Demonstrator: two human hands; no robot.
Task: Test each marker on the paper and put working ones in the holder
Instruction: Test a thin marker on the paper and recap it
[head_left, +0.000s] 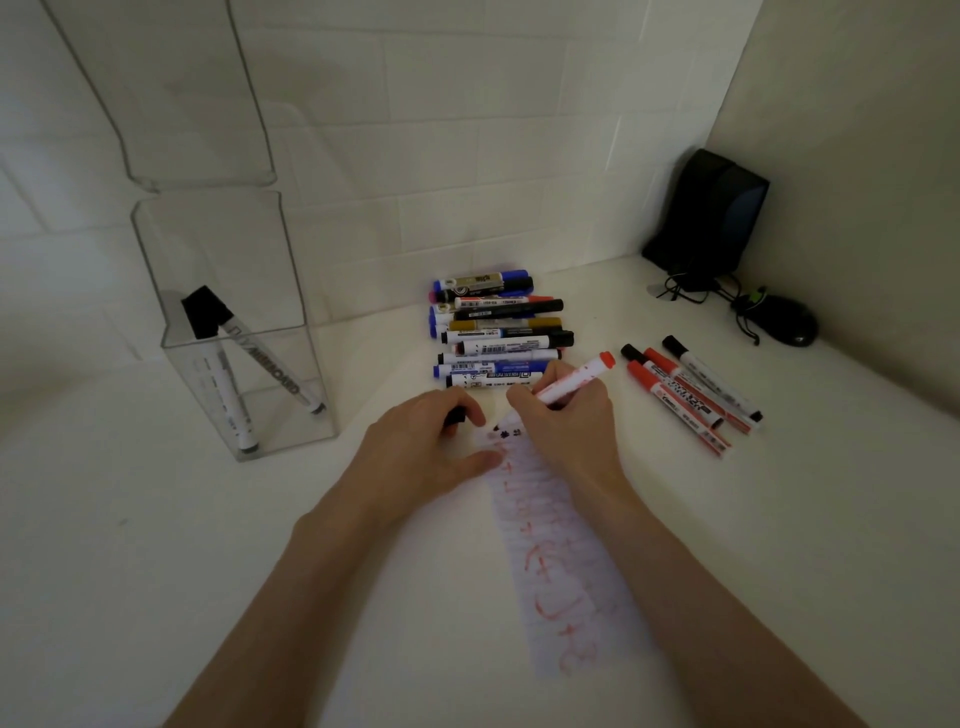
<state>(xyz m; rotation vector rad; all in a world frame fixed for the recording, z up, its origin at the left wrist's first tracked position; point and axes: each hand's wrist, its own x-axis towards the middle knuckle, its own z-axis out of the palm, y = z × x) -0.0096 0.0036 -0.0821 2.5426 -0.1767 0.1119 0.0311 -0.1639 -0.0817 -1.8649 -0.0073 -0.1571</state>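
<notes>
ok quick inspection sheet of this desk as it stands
surface: white table, dim light
job's things: paper strip with red scribbles; red marker; clear holder with two black-capped markers; marker pile behind the hands; four markers apart at right
clutter: black mouse, black box in the corner
hands: left hand curls over a small dark piece, thumb on paper; right hand grips the red marker over the paper
cables: black cord bunched by the mouse
surroundings: white tiled wall
</notes>
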